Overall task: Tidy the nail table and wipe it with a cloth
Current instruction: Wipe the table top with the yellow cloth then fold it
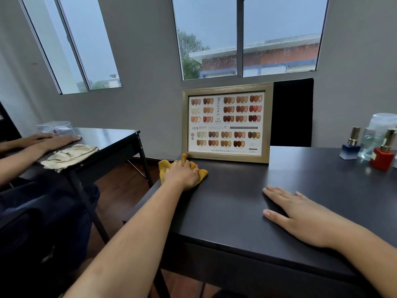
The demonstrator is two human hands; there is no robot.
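— Mustard-yellow crumpled wiping cloth (183,168) at the far left corner of the dark matte nail table (236,211), left hand (182,174) closed over it — mid-wipe, I'd say.

— Right hand (300,216) flat, fingers spread, empty. The next sweep probably has to skirt the gold-framed nail colour chart (225,123).

Look at the framed nail colour chart (226,123) standing on the counter (236,211): you can read "MIGEEN C" running vertically down its upper middle, between the blocks of swatches. Lower on the same chart, at the left, you see the number "024" beside some small characters too fine to read. Along the bottom edge runs a line of Chinese characters, too small to make out.
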